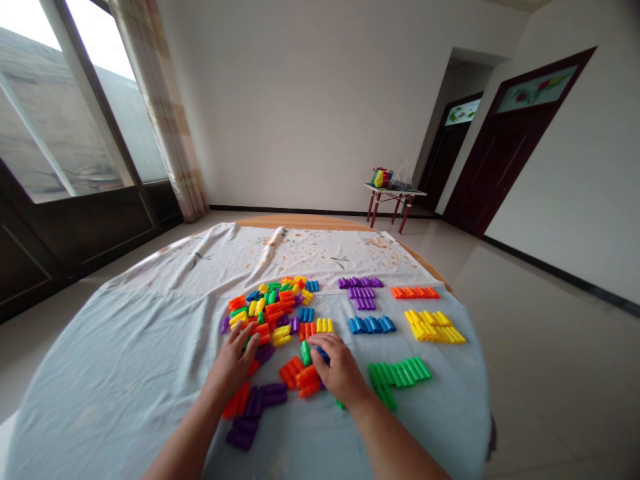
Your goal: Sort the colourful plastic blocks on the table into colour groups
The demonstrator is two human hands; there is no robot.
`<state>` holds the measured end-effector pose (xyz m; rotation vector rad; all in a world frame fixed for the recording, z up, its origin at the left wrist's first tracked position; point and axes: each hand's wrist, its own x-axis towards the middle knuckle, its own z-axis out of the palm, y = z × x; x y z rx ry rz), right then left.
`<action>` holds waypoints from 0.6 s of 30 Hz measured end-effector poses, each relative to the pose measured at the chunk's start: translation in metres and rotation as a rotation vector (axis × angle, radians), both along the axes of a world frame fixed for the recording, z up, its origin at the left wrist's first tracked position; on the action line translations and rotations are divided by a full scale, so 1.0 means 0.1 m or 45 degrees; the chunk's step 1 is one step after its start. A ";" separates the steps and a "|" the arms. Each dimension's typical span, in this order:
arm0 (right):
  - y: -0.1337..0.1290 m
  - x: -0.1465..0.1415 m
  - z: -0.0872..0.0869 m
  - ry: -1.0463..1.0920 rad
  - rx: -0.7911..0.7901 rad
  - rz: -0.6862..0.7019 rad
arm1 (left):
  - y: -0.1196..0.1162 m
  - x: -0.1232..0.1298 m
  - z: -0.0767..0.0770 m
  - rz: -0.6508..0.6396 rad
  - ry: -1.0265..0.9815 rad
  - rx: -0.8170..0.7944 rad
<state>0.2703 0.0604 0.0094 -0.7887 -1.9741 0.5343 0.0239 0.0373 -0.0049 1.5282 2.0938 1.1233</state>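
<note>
A mixed pile of short coloured tubes (275, 310) lies mid-table. My left hand (235, 353) rests at the pile's near left edge, fingers apart, over orange and green pieces. My right hand (335, 363) curls over blue pieces (323, 355), its fingers bent round them, with a green piece (305, 353) beside the fingertips. Orange pieces (300, 377) lie between the hands, and purple pieces (255, 407) lie nearer. On the right are separate groups: purple (361, 293), blue (372, 325), orange (415, 293), yellow (435, 327) and green (400, 375).
A round table carries a light blue and floral cloth (135, 347). Beyond it, a small table (395, 191) holds a colourful bag (381, 177) and a clear plastic bag (403, 177). Windows and a curtain are at left, dark red doors at right.
</note>
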 end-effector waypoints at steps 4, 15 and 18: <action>0.04 0.04 0.01 0.017 0.012 -0.018 | -0.01 0.16 0.03 0.031 -0.062 0.026; -0.36 -0.15 0.13 -0.486 0.098 0.333 | -0.18 0.02 0.17 0.293 -0.236 0.136; -0.39 -0.18 0.08 -0.624 0.084 0.368 | -0.20 -0.04 0.09 0.328 -0.281 0.149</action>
